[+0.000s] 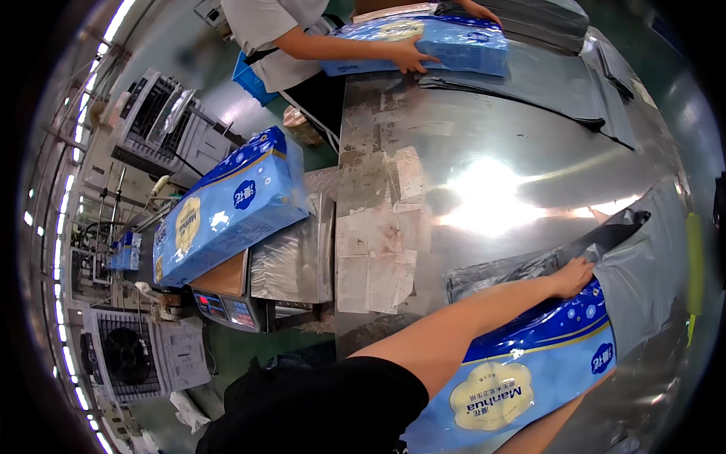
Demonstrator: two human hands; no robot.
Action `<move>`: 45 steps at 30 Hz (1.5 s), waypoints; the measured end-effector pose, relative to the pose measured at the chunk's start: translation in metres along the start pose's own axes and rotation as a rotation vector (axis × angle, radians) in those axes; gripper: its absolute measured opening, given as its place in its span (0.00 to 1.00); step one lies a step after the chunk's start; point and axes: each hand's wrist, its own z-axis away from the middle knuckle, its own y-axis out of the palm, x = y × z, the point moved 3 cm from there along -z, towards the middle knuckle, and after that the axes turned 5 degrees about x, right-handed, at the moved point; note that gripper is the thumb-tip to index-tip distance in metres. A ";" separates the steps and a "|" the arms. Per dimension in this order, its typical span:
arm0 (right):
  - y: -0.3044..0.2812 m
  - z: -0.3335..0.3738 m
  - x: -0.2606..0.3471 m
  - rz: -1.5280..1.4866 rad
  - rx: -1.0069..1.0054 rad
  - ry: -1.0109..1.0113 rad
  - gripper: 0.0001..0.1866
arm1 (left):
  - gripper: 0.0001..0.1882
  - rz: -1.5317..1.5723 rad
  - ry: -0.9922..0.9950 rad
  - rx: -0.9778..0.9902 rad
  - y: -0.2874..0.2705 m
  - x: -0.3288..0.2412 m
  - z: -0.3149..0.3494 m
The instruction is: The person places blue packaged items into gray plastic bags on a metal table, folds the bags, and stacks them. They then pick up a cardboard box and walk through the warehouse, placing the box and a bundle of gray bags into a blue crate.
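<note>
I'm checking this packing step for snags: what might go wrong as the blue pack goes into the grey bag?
The left hand presses where the blue pack meets the grey bag; the bag's mouth looks crumpled, so the pack's corner may catch or tear it. The shiny steel table may let the bag slide. The right hand is hidden, so its support is unclear.

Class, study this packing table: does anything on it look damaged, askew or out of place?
Yes. The steel table carries a patch of torn, peeling paper scraps stuck near its left edge, ragged and discoloured. Also, a blue pack lies tilted on the weighing scale, overhanging its platform.
</note>
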 end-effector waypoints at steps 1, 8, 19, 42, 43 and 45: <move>-0.021 0.001 -0.007 0.040 0.032 0.056 0.17 | 0.17 0.086 -0.031 -0.003 0.006 -0.021 -0.005; -0.039 0.087 0.088 -0.021 0.494 0.465 0.13 | 0.07 -0.061 -0.219 0.095 -0.048 -0.031 0.085; -0.138 0.486 0.246 0.114 1.196 0.493 0.12 | 0.08 -0.180 -0.178 1.078 -0.240 -0.158 0.453; -0.079 0.473 0.364 0.453 0.256 -0.071 0.11 | 0.14 0.524 -0.738 0.331 -0.178 -0.110 0.452; -0.067 0.477 0.359 0.418 0.319 -0.139 0.08 | 0.13 0.597 -0.835 0.284 -0.176 -0.118 0.449; -0.043 0.458 0.406 0.150 0.331 -0.299 0.04 | 0.14 0.306 -0.762 0.300 -0.197 -0.122 0.447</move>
